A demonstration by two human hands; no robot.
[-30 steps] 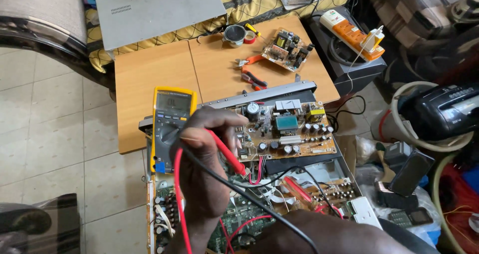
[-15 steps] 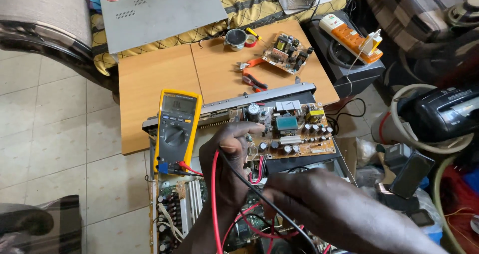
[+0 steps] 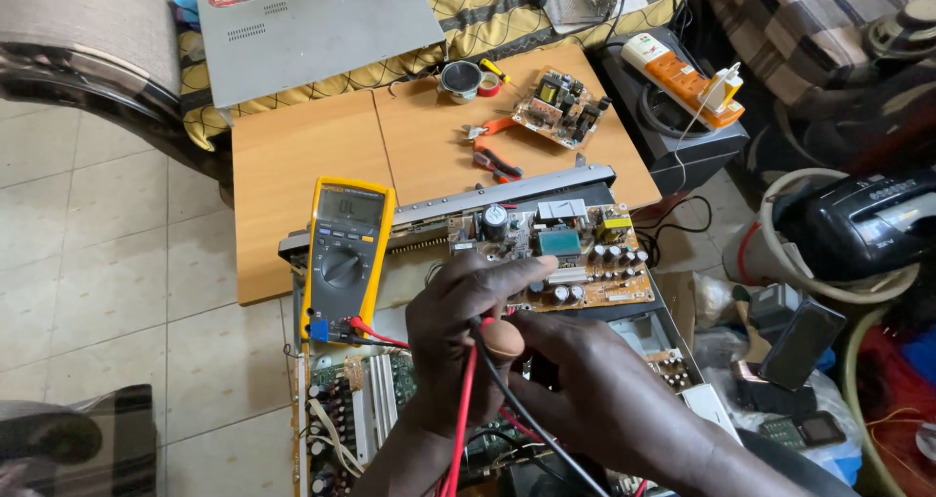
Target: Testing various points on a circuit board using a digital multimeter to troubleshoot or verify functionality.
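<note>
Your left hand (image 3: 458, 336) and right hand (image 3: 595, 390) meet over the open amplifier chassis (image 3: 341, 419), fingers curled together around the red lead (image 3: 460, 409) and black lead (image 3: 531, 414). Can't tell which hand grips which lead. Both leads run down toward you; their plugs sit in the yellow multimeter (image 3: 346, 248), propped just left of your hands. Brown circuit board (image 3: 561, 253) lies right above your fingers. Red-handled pliers (image 3: 495, 156) rest on the wooden table (image 3: 292, 165) behind.

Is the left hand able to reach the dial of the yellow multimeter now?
Probably yes: the left hand lies just right of the yellow multimeter, nothing between, but it holds the test leads.
</note>
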